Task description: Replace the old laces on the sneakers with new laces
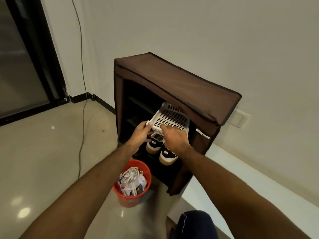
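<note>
You are looking down at a brown fabric shoe cabinet [174, 87] standing against a white wall, its front open. Both your hands reach into it. Your left hand [140, 133] pinches the near left corner of one white perforated tray [170, 116], thumb on top and fingers curled beneath. Your right hand [174, 137] lies on the tray's near edge; its grip looks curled over the rim, though the fingertips are hidden. The tray is tilted, half inside the cabinet.

Just below the tray, two sneakers [160, 149] stand side by side on a dark shelf, heels toward you (black heel tabs, white uppers, tan soles).

On the tiled floor [43, 161] in front of the cabinet stands one red bucket [133, 195], filled with white laces [132, 176] and crumpled packaging.
</note>
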A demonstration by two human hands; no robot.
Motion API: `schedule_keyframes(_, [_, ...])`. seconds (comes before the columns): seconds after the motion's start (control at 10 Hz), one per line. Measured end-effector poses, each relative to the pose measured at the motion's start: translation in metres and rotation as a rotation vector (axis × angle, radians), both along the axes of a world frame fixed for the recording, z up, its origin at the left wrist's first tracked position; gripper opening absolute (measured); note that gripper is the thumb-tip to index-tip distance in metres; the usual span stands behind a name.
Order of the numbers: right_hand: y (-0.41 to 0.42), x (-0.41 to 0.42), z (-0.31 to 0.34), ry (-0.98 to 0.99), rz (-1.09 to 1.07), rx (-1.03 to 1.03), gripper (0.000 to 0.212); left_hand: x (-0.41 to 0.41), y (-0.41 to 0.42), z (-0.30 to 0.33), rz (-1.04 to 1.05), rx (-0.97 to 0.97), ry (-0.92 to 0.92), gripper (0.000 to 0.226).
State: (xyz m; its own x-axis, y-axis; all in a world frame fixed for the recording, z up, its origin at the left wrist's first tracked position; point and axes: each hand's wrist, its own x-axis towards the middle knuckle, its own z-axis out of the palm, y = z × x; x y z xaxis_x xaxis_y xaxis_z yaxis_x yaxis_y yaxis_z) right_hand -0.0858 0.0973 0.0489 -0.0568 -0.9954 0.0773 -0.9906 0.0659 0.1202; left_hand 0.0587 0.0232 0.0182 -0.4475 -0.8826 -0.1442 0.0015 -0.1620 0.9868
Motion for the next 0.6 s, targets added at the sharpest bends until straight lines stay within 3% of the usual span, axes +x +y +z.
schedule_keyframes(0.2, [-0.02,-0.029,-0.023,0.056,-0.08,0.041,0.043,-0.035,-0.027,-0.013,0.011,-0.113,-0.171,0.036])
schedule_keyframes(0.4, [-0.034,-0.041,-0.033,0.141,-0.12,-0.003,0.035,-0.061,-0.041,-0.022,0.11,-0.069,-0.085,0.039])
schedule_keyframes(0.5, [-0.039,-0.05,-0.036,0.043,-0.122,-0.056,0.037,-0.067,-0.042,-0.023,0.104,-0.043,-0.045,0.045])
schedule_keyframes(0.6, [-0.031,-0.052,-0.039,-0.069,-0.037,-0.112,0.045,-0.064,-0.034,-0.022,0.083,-0.162,-0.181,0.055])
